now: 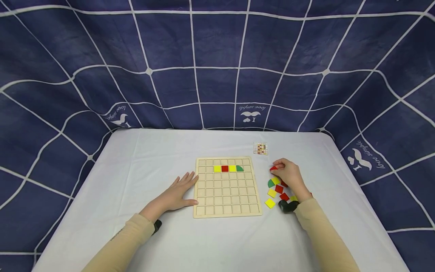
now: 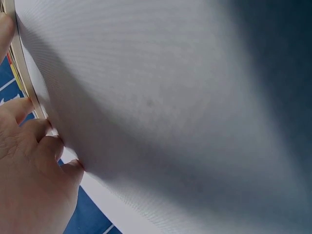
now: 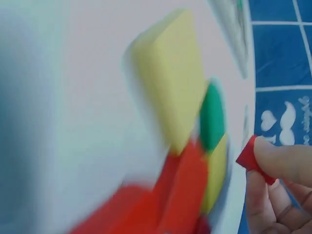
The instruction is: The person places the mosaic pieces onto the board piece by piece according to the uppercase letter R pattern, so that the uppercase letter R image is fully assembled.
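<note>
My right hand [image 1: 289,174] pinches a small red tile [image 3: 249,157] between thumb and fingers, above the far end of a loose pile of tiles. In the head view that red tile is partly covered by the fingers, so its full outline is unclear. My left hand [image 1: 175,193] lies spread on the cloth, with its thumb and fingertips at the left edge of a wooden grid board [image 1: 225,192]. One row near the board's far side holds a yellow square [image 1: 217,169], a red square [image 1: 225,169], another yellow square [image 1: 232,168] and a green quarter-round tile [image 1: 239,168].
Right of the board lie several yellow, red and green tiles, among them a yellow square [image 1: 270,203] and a green piece [image 1: 270,183]. A small patterned card [image 1: 260,148] sits beyond the board's far right corner. A blue checked curtain [image 1: 217,87] borders the white table [image 1: 163,151].
</note>
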`<state>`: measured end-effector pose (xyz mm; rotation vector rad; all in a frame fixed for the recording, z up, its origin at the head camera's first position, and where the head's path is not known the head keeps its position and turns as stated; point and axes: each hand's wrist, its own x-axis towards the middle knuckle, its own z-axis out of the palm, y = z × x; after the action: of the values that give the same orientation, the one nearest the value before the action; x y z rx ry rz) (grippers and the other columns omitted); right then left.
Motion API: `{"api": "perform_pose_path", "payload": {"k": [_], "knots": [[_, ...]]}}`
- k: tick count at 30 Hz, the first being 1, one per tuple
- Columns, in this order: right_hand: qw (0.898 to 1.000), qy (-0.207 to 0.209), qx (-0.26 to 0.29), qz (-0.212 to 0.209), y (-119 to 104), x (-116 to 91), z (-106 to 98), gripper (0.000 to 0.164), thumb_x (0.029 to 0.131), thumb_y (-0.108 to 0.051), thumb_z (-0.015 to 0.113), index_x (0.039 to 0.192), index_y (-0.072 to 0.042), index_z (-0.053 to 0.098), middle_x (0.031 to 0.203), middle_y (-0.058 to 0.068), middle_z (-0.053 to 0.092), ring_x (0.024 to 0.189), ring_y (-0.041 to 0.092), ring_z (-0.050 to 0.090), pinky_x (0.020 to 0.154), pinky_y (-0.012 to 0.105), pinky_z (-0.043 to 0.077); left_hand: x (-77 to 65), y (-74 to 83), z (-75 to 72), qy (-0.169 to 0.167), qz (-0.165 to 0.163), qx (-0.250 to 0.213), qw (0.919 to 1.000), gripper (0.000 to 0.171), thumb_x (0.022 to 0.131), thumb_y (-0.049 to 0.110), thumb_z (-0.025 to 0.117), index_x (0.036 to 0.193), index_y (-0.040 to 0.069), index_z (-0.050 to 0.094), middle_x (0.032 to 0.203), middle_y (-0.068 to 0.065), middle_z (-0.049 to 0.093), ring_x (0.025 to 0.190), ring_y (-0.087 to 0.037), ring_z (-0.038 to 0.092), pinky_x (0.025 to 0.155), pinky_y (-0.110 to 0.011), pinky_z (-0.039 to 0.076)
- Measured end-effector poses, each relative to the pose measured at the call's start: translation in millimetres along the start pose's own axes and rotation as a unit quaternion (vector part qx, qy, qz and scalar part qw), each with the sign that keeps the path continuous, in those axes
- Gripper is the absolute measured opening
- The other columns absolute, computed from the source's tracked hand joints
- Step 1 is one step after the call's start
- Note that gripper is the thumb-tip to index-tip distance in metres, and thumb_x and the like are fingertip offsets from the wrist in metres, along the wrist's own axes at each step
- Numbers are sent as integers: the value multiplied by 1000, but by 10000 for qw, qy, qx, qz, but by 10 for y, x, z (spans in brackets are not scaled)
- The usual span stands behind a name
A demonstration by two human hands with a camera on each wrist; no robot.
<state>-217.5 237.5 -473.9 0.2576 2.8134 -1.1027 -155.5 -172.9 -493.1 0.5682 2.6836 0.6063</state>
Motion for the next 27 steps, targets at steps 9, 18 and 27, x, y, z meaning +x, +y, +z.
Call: {"api": "perform_pose_path", "payload": {"k": [9,18,27], "knots": [[9928,-402,1041,-440,-256,2,229,24,86,-16,77,107,-5,73,100,10,76,83,12,70,72,18,54,20,-12,11,39,45,-6,10000,95,85,51,70,157,10,23,165,-13,14,153,-35,8,124,-56,6],[9880,-918,886,-870,-443,-11,546,22,87,-13,74,109,-13,76,108,8,73,88,15,64,77,25,53,5,9,4,2,27,3,10000,95,85,50,70,157,10,23,165,-14,13,153,-35,8,124,-56,6],[9872,-1010,565,-1094,-542,-46,613,6,86,-11,76,93,-11,76,86,2,73,74,11,61,70,23,51,14,11,14,-4,-19,35,10000,96,84,51,71,157,12,23,165,-11,13,154,-33,8,124,-55,6]]}}
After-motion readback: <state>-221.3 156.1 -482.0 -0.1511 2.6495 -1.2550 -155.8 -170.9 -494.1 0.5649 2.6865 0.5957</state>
